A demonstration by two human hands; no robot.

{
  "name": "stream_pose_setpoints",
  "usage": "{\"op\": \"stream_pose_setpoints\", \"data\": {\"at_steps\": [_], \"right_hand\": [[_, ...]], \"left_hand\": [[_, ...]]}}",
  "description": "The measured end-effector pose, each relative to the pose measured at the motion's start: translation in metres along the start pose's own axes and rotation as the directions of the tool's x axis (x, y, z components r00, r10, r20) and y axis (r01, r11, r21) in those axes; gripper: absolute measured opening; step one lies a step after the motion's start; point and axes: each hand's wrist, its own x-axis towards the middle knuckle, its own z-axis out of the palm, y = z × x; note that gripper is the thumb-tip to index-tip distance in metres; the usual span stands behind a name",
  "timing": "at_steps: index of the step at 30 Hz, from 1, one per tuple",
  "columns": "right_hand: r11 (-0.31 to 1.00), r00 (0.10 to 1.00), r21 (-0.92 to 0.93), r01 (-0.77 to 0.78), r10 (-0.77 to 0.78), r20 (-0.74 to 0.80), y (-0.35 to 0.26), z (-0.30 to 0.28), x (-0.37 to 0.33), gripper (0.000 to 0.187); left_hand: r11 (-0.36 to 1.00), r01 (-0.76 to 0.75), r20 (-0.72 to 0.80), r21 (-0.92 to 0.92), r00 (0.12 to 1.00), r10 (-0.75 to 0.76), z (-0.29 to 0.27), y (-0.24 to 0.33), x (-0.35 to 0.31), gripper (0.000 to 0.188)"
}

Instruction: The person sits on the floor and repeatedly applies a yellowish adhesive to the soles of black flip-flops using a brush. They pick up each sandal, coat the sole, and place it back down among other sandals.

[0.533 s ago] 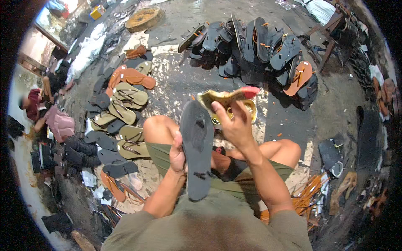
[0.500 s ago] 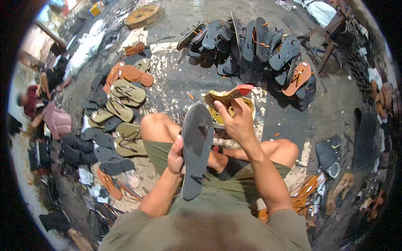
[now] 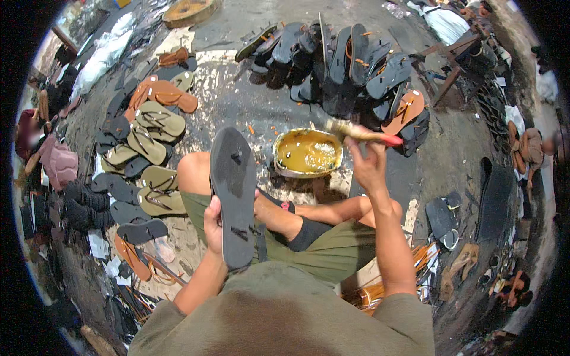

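Our left hand (image 3: 212, 224) grips the dark sole (image 3: 233, 196), long axis pointing away; right hand (image 3: 368, 169) clasps the brush (image 3: 362, 134) over the glue bowl (image 3: 307, 154), right of the sole.

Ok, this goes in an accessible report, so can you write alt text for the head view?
A seated person's left hand holds a dark sandal sole upright over their lap, while the right hand holds a red-handled brush over a bowl of yellow glue. Finished sandals lie to the left on the floor, and dark soles are heaped ahead.
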Motion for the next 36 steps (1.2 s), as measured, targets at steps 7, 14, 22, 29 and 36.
{"op": "stream_pose_setpoints", "data": {"at_steps": [7, 14, 22, 29, 36], "right_hand": [[0.908, 0.938, 0.264, -0.324, 0.344, -0.032, -0.04, 0.0, -0.006, 0.037], [0.938, 0.954, -0.316, -0.138, 0.212, 0.211, -0.002, 0.084, -0.029, 0.033], [0.909, 0.925, -0.415, -0.016, 0.172, 0.339, 0.046, -0.006, -0.035, 0.029], [0.664, 0.821, 0.53, -0.528, 0.559, 0.119, -0.112, -0.027, -0.007, 0.039], [0.957, 0.996, 0.28, 0.077, -0.062, -0.064, -0.134, 0.035, 0.001, 0.03]], "left_hand": [[0.985, -0.135, 0.098, -0.112, 0.984, 0.146, 0.008, 0.009, 0.082, 0.064], [0.974, -0.211, 0.119, -0.085, 0.968, 0.22, 0.037, 0.021, 0.079, 0.055], [0.985, -0.117, 0.16, -0.125, 0.978, 0.136, 0.018, 0.013, 0.093, 0.055], [0.986, -0.069, 0.307, -0.151, 0.945, 0.113, 0.042, 0.007, 0.128, 0.052], [0.939, -0.098, 0.227, -0.328, 0.957, 0.179, 0.08, -0.003, 0.118, 0.056]]}}
